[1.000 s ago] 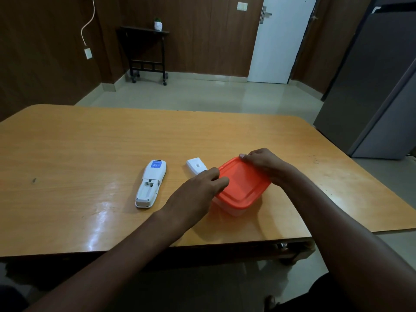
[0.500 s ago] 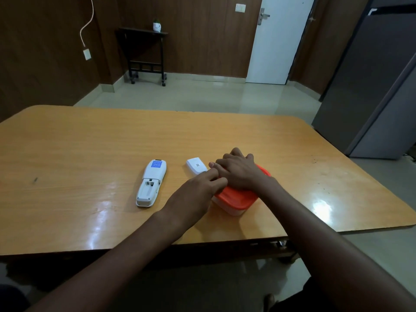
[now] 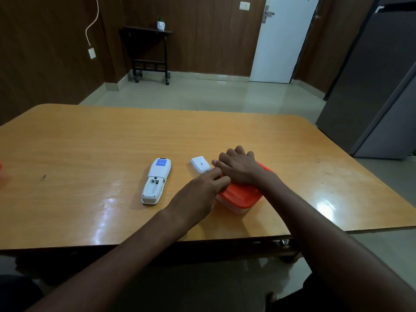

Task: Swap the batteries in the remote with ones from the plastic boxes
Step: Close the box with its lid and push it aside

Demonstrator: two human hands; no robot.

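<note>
The remote [image 3: 156, 181] lies face-down on the wooden table [image 3: 90, 149], left of centre, its battery bay uncovered and turned up; no batteries show in it. Its loose white battery cover [image 3: 200, 164] lies a little farther back and to the right, just beside the fingers of both hands.

Nearest the table's front edge, the plastic box [image 3: 236, 206] sits with its orange lid [image 3: 242, 194] on top. The right hand [image 3: 242, 168] lies flat and spread on the lid, palm down, gripping nothing. The left hand [image 3: 202, 190] rests at the lid's left edge with fingers loosely extended against it; whether the fingertips hook under the rim cannot be told.

The tabletop is glossy, with bright glare patches near the front and small dark specks toward the right side. A sliver of something orange [image 3: 1, 170] shows at the far left edge.

Beyond the table is a pale tiled floor [image 3: 202, 93], a grey cabinet [image 3: 371, 75] at right, dark wood-panelled walls, a small black side table [image 3: 149, 52] carrying a little white pot [image 3: 160, 25], a dangling cord [image 3: 93, 21], and a white door [image 3: 283, 39].
</note>
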